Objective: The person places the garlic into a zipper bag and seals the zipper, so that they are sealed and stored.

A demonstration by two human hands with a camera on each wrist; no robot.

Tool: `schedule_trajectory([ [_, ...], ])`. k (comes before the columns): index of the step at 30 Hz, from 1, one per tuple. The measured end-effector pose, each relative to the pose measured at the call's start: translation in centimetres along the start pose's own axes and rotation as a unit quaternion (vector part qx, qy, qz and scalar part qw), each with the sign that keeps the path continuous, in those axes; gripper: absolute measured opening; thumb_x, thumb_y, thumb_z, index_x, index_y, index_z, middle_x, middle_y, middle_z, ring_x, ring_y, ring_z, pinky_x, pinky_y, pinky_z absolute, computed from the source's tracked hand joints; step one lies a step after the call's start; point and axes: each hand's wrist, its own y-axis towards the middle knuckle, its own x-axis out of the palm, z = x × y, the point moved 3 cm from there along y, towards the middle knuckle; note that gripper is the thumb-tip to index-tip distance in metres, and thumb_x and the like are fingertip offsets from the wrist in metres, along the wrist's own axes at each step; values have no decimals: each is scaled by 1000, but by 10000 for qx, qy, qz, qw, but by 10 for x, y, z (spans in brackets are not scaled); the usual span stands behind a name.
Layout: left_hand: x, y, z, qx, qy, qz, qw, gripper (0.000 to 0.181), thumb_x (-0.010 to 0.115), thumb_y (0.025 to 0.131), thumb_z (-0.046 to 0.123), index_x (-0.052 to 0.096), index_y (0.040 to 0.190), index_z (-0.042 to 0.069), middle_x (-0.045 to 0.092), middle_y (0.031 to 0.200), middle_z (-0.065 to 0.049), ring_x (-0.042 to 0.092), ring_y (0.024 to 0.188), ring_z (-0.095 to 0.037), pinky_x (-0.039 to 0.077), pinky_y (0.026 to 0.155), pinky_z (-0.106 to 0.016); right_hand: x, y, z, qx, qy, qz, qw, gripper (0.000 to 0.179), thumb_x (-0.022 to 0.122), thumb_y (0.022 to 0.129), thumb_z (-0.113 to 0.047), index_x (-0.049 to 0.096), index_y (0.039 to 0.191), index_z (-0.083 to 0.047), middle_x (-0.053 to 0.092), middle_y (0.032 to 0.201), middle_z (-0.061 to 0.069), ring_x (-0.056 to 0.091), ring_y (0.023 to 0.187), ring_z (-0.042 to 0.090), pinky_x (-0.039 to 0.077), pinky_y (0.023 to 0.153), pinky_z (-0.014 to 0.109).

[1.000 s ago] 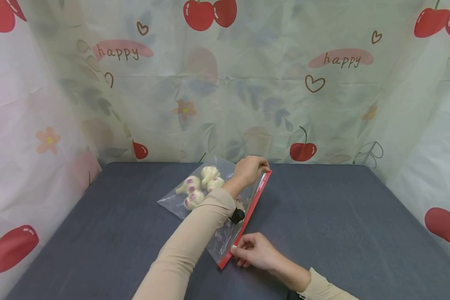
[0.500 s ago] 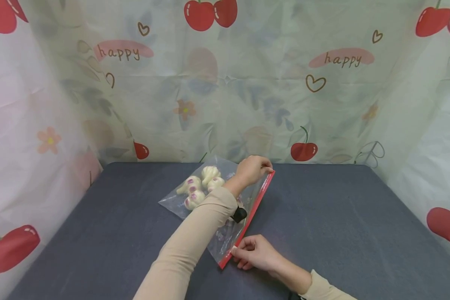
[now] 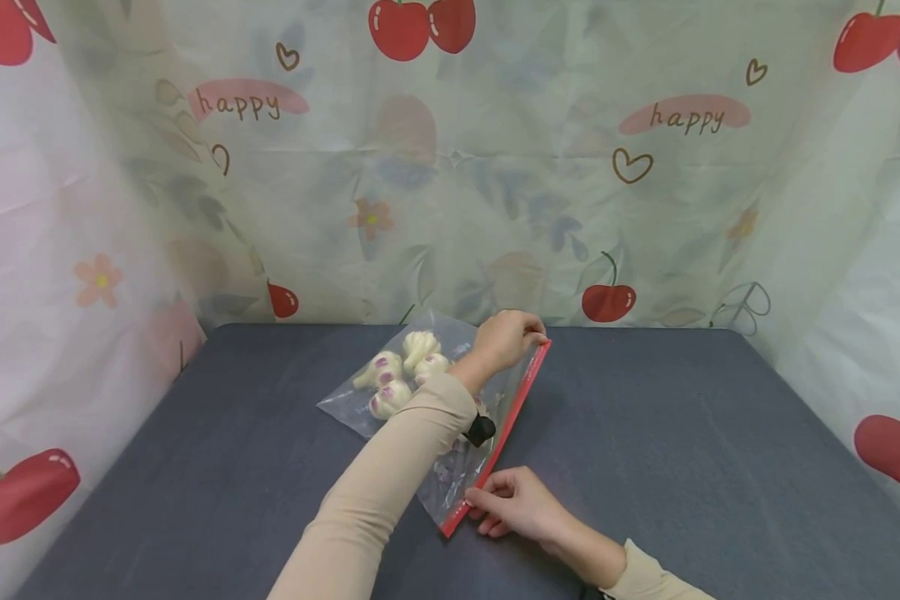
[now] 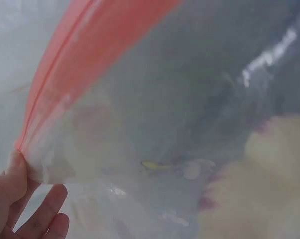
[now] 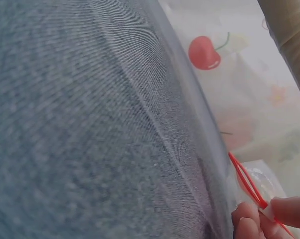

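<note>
A clear zip bag (image 3: 450, 492) with a red zip strip (image 3: 512, 408) lies tilted across the middle of the table, several garlic bulbs (image 3: 390, 398) inside it. At the strip's far end, my left hand (image 3: 506, 337) pinches the corner between thumb and fingers, also seen in the left wrist view. My right hand (image 3: 521, 504) pinches the strip close to its near end. In the right wrist view a small white slider (image 5: 267, 212) sits between the thumb and fingers, and the red strip parts into two strands beyond it. My left forearm covers part of the bag.
The dark table (image 3: 645, 417) spreads out around the bag. A patterned curtain (image 3: 450, 167) with cherries encloses the back and both sides. My left sleeve (image 3: 375, 492) crosses over the table's front and the bag's near side.
The right hand and near end of the strip have shifted very slightly right. Over the full second, the left hand and far end have also moved slightly right. Both keep their pinch.
</note>
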Motion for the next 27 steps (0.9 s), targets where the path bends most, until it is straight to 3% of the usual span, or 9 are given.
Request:
schedule_trajectory([
  [10,0,-1,0,-83,39,283,9996,19,53,93,34,69,93,24,71,93,7,56,61,-8,37,53,-20,3,-1,-2,5,73,-151,9999,28,67,86,-22,69,86,6,69,68,2,60,52,3,53,51,21],
  [27,-2,1,0,-132,95,530,9985,19,53,92,35,69,95,25,71,93,9,62,71,-9,43,59,-22,16,-7,2,-17,68,-493,9988,27,67,85,-18,69,85,9,70,68,8,60,51,2,50,48,17],
])
